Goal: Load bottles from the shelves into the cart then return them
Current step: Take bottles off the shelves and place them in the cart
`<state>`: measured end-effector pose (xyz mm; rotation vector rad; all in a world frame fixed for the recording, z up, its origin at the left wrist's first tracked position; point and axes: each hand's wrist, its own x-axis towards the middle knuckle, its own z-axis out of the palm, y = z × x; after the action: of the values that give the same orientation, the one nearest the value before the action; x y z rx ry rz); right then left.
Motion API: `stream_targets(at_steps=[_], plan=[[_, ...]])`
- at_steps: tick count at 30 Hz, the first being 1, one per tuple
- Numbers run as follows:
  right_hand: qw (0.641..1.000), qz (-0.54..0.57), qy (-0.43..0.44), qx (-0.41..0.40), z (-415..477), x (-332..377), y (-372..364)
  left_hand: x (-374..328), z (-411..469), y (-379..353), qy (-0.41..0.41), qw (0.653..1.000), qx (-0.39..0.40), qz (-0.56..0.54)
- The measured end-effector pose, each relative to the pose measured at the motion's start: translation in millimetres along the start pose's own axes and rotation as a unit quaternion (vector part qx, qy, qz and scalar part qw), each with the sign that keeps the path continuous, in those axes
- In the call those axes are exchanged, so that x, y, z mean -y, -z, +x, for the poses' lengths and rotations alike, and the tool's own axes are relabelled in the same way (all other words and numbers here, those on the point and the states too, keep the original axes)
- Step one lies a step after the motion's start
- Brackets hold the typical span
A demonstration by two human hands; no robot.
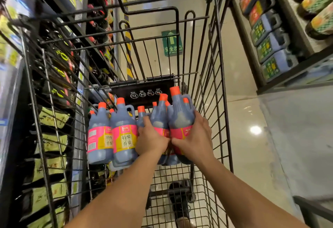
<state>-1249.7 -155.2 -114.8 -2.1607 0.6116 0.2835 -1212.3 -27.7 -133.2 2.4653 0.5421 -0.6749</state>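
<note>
Orange-capped, pink-labelled plastic bottle point(182, 117) of dark liquid, far right inside the black wire cart point(219, 83): the right hand point(196, 139) is curled round its belly. Beside it, the left hand point(151, 137) grips the neighbouring bottle point(159, 119). Judged full, heavy and slick-walled; the moulded neck handles offer a surer hold.

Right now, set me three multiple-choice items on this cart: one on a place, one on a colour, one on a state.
1. Where do the dark plastic bottles with pink and yellow labels stand? A on the floor; B in the black wire shopping cart; C on a shelf.
2. Their screw caps are: A green; B white; C orange.
3. The right hand: A grips a bottle; B hangs idle; C points upward.
Key: B, the wire basket surrounds them; C, every cap shows orange; A, its fingers curl round the rightmost bottle.
</note>
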Motion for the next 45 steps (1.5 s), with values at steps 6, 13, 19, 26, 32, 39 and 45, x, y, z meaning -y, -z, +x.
stream_targets(at_steps=[6, 13, 19, 26, 32, 39, 45], plan=[[0.998, 0.026, 0.044, -0.027, -27.6, 11.4, 13.4, 23.5, -35.4, 19.9, -0.067, 0.982, -0.048, -0.169], [0.989, 0.055, 0.125, -0.056, -81.3, 52.3, 34.0, 50.8, -95.0, 77.3, -0.111, 0.938, -0.103, -0.312], [0.973, 0.101, 0.2, -0.058, -136.9, 105.5, 44.3, 73.0, -157.1, 148.0, -0.207, 0.882, -0.167, -0.389], [0.94, 0.132, 0.31, -0.058, -213.4, 182.7, 56.4, 104.2, -238.2, 238.7, -0.268, 0.828, -0.271, -0.41], [0.911, 0.157, 0.38, -0.029, -267.8, 238.8, 50.7, 133.2, -296.8, 292.7, -0.271, 0.792, -0.343, -0.426], [0.868, 0.164, 0.468, 0.035, -325.8, 301.0, 20.8, 179.4, -346.4, 347.7, -0.242, 0.746, -0.435, -0.442], [0.842, 0.171, 0.498, 0.115, -358.6, 333.2, -18.3, 224.9, -368.4, 365.6, -0.176, 0.727, -0.503, -0.434]])
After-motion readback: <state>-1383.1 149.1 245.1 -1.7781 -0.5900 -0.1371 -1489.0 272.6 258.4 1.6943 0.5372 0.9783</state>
